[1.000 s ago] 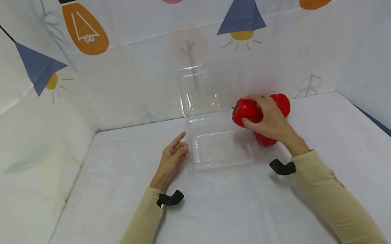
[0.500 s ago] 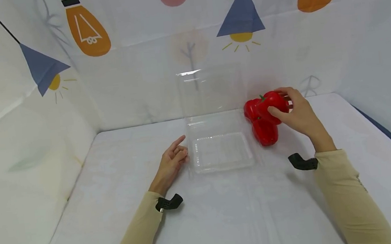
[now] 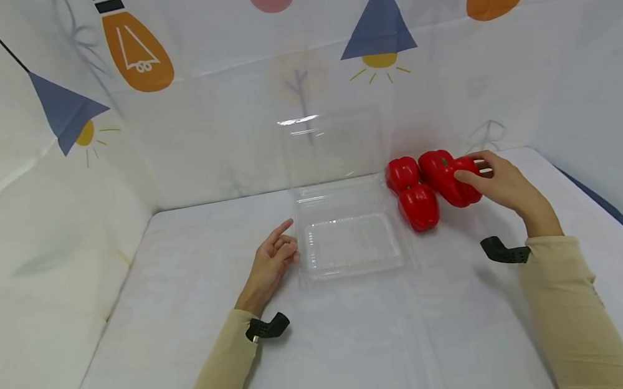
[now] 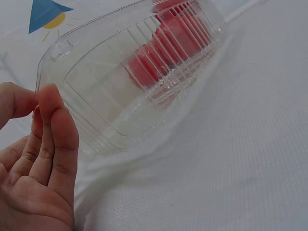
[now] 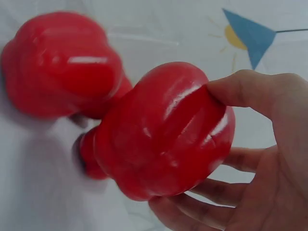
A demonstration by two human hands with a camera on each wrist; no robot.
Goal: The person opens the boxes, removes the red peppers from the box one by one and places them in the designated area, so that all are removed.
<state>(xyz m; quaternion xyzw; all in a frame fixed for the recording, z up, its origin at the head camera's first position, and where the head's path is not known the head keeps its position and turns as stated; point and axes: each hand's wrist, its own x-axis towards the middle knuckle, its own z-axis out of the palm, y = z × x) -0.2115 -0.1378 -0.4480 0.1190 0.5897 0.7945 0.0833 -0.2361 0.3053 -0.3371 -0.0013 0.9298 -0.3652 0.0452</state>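
My right hand (image 3: 504,182) holds a glossy red bell pepper (image 3: 461,181) at the right end of a group of the same kind. In the right wrist view the thumb lies on one side of this pepper (image 5: 163,134) and the fingers curl under the other. Beside it is a bell pepper (image 3: 435,162) partly covered by it. To the left are a bell pepper (image 3: 402,174) and, nearer me, another bell pepper (image 3: 419,208). A clear plastic clamshell box (image 3: 355,240) lies with its lid raised. My left hand (image 3: 270,261) pinches its left rim between thumb and fingers.
A white cloth covers the table (image 3: 349,347). The clear lid (image 3: 335,145) stands up in front of the white backdrop (image 3: 214,122), which carries printed lamps and bulbs. Small black wrist mounts (image 3: 268,326) stick out from the sleeves.
My right hand has moved right, off the box's right side, and now has the bell pepper at the group's right end. The lid has tipped slightly. My left hand has stayed at the rim.
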